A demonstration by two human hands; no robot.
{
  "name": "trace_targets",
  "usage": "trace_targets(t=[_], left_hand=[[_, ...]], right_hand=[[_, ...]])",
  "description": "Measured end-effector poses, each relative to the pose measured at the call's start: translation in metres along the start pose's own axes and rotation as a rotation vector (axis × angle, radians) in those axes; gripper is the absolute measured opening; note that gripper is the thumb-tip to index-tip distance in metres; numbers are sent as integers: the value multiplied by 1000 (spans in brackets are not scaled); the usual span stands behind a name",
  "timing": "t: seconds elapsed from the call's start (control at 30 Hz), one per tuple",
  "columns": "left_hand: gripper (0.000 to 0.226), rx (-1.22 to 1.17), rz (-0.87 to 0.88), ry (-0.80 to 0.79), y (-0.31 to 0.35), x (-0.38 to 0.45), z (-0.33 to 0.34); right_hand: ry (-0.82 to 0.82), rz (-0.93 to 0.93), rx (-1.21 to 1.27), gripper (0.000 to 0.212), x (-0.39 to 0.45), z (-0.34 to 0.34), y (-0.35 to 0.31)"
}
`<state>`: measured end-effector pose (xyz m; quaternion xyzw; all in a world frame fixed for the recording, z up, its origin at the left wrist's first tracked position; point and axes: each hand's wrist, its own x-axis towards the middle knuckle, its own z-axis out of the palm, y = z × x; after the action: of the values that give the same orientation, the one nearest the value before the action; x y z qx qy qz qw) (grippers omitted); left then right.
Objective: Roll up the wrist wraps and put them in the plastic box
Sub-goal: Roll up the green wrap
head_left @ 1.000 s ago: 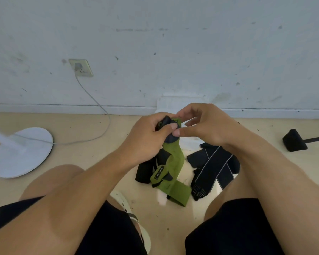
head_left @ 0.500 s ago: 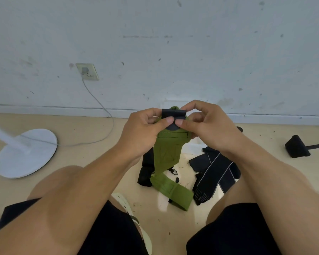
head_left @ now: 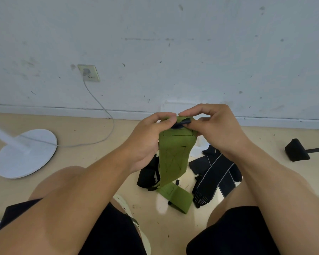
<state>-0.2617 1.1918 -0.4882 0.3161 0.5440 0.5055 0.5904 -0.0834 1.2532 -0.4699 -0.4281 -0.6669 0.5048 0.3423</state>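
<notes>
Both hands pinch the top end of the green wrist wrap (head_left: 174,155), held up above the floor. Left hand (head_left: 147,140): thumb and forefinger closed on the left corner of the top edge. Right hand (head_left: 213,126): fingers curled, thumb and fingertips nipping a small black tab (head_left: 182,123) at the top edge, which is folded over. The two hands nearly touch at the fingertips.

The wrap hangs straight down between the forearms, stitching lines visible on its face; its lower end bends and lies flat on the floor (head_left: 92,162) between the knees.

On the floor behind the hanging strip, to the left: a black wrap (head_left: 145,176), crumpled. To the right, near the right forearm: a black wrap with white stripes (head_left: 215,173), loose, fringed end toward the near side. Something white shows just behind the green wrap and right hand; cannot tell what it is.

Far left: white round stand base (head_left: 26,153), with a cable (head_left: 107,115) running up to a wall socket (head_left: 88,72). Far right: black wedge-shaped object (head_left: 296,150) on the floor.
</notes>
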Motion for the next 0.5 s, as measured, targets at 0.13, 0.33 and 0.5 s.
trace_targets(t=[0.13, 0.33, 0.5], left_hand=[[30, 24, 24, 57, -1, 3, -2], [32, 147, 62, 34, 1, 4, -3], [34, 217, 96, 13, 2, 2, 0]], right_hand=[[-149, 123, 14, 36, 0, -10, -2], [-140, 128, 42, 36, -1, -9, 3], [-82, 77, 14, 28, -4, -10, 2]])
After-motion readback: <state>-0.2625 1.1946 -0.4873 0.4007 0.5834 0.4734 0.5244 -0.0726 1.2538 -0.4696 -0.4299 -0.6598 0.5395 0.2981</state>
